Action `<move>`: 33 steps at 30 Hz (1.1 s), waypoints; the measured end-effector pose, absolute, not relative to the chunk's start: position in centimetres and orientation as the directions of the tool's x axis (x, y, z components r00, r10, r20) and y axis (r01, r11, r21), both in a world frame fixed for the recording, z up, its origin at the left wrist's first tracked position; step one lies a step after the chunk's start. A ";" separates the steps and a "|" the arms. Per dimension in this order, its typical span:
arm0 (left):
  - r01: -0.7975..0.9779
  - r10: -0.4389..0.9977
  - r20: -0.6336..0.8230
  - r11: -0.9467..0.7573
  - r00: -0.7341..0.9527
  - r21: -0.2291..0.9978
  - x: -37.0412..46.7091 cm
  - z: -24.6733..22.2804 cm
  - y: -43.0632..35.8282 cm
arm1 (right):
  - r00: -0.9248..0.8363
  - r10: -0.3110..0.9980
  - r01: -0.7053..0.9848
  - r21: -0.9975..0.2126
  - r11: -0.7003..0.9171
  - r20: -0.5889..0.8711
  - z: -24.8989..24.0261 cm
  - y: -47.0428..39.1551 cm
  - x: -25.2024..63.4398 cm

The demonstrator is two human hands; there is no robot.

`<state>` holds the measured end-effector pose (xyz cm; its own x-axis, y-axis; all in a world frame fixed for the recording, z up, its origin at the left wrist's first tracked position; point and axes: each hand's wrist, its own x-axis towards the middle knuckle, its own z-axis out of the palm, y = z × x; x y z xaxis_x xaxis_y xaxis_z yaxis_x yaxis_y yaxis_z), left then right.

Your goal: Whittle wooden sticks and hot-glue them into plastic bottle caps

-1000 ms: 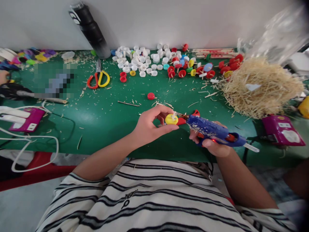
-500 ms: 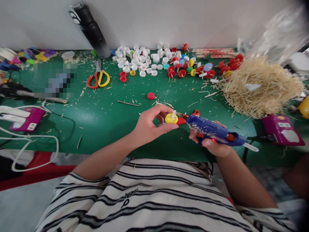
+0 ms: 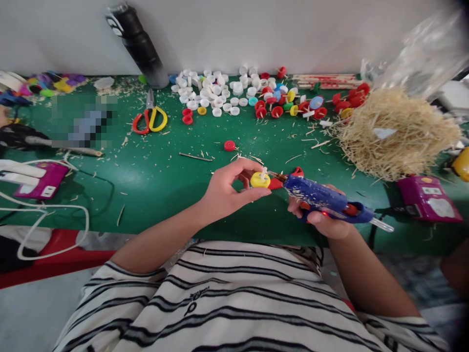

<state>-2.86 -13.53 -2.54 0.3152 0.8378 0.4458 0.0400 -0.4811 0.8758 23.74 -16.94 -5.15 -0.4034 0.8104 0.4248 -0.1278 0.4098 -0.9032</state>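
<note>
L hand (image 3: 224,189), mid-frame: grip pinching yellow cap (image 3: 259,180). R hand (image 3: 331,227), ctr-rt: grip wrapped round blue glue gun (image 3: 315,191), nr cap. Counter (image 3: 154,195): front edge, lower mid-frame.

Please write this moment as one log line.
left hand: holds yellow cap; right hand: holds glue gun; nozzle: near cap, contact unclear; bottle: on table
</note>
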 end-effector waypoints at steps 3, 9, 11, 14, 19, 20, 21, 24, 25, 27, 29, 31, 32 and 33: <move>0.055 0.849 0.431 -0.468 0.306 0.882 -2.8 -2.4 -13.5 | -0.397 0.819 -0.109 -0.907 0.407 0.415 -4.9 -17.1 23.7; 0.033 0.839 0.448 -0.480 0.309 0.876 -2.8 -2.1 -13.6 | -0.413 0.812 -0.097 -0.906 0.412 0.414 -4.9 -17.1 23.9; 0.025 0.837 0.453 -0.483 0.306 0.875 -2.8 -2.1 -13.6 | -0.414 0.808 -0.096 -0.903 0.419 0.419 -4.9 -17.0 23.9; 0.026 0.839 0.451 -0.481 0.304 0.877 -2.8 -2.2 -13.6 | -0.415 0.802 -0.099 -0.897 0.431 0.431 -4.7 -17.0 23.8; 0.012 0.829 0.466 -0.493 0.310 0.870 -2.8 -2.3 -13.6 | -0.424 0.805 -0.097 -0.905 0.415 0.414 -4.6 -17.1 23.8; 0.014 0.829 0.464 -0.492 0.311 0.870 -2.8 -2.3 -13.6 | -0.417 0.810 -0.096 -0.906 0.411 0.412 -4.6 -17.1 23.8; 0.016 0.830 0.463 -0.492 0.311 0.871 -2.8 -2.3 -13.6 | -0.409 0.815 -0.096 -0.907 0.410 0.411 -4.7 -17.1 23.8; 0.023 0.830 0.463 -0.494 0.312 0.869 -2.9 -2.3 -13.6 | -0.401 0.818 -0.098 -0.908 0.408 0.412 -4.7 -17.2 23.8; 0.024 0.829 0.464 -0.495 0.311 0.868 -2.9 -2.3 -13.6 | -0.407 0.815 -0.097 -0.907 0.409 0.411 -4.7 -17.2 23.8; 0.025 0.826 0.471 -0.502 0.311 0.864 -2.9 -2.3 -13.6 | -0.417 0.810 -0.092 -0.906 0.413 0.412 -4.6 -17.2 23.8; 0.028 0.822 0.477 -0.509 0.310 0.860 -2.9 -2.3 -13.6 | -0.417 0.808 -0.092 -0.904 0.419 0.417 -4.6 -17.1 23.8; 0.034 0.822 0.477 -0.511 0.310 0.859 -2.9 -2.2 -13.6 | -0.407 0.809 -0.100 -0.902 0.421 0.423 -4.7 -17.1 23.7; 0.037 0.824 0.475 -0.510 0.310 0.859 -2.9 -2.2 -13.6 | -0.401 0.811 -0.107 -0.901 0.421 0.426 -4.7 -17.1 23.7; 0.040 0.826 0.472 -0.507 0.308 0.861 -2.9 -2.2 -13.6 | -0.395 0.813 -0.113 -0.901 0.420 0.428 -4.8 -17.2 23.7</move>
<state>-2.92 -13.58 -2.19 0.3077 0.8260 0.4723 0.0402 -0.5072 0.8609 23.67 -17.16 -4.78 -0.3951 0.8127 0.4283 -0.1127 0.4198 -0.9006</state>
